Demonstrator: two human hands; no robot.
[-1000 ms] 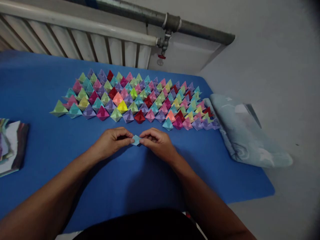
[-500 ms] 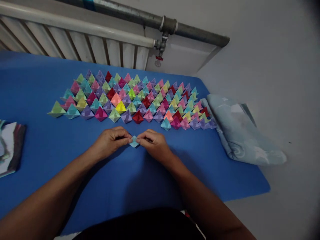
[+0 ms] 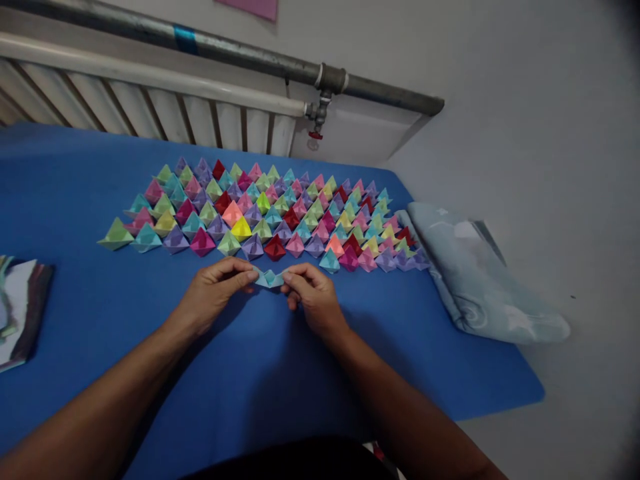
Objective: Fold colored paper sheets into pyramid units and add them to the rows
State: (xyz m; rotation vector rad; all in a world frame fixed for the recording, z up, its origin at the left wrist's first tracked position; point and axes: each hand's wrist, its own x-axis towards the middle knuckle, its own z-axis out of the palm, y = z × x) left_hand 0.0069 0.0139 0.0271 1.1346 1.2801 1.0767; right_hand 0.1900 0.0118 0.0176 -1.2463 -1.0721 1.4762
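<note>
far left: pile of papers or cloth (image 3: 20,287) on blue worktop (image 3: 125,307), cut by frame edge, contents hard to tell. behind it, white radiator (image 3: 150,110) against wall, metal pipe (image 3: 240,55) running above, blue band on pipe. next, rows of folded paper boats (image 3: 273,217), packed close, mixed colours: green, teal, purple, pink, red, yellow, orange; front row has a gap right of centre. left hand (image 3: 216,290) just in front of the rows, thumb and fingers pinched together on left tip of a light blue paper boat (image 3: 269,281). boat sits between both hands, near the front row, points out to the sides, middle fold standing up. right hand (image 3: 314,293) pinches the right tip, thumb against index, other fingers curled loosely. red valve handle (image 3: 316,135) on the pipework behind. far right: folded pale blue-grey cloth (image 3: 465,273) with white pattern, lying beside the rows' right end.
</note>
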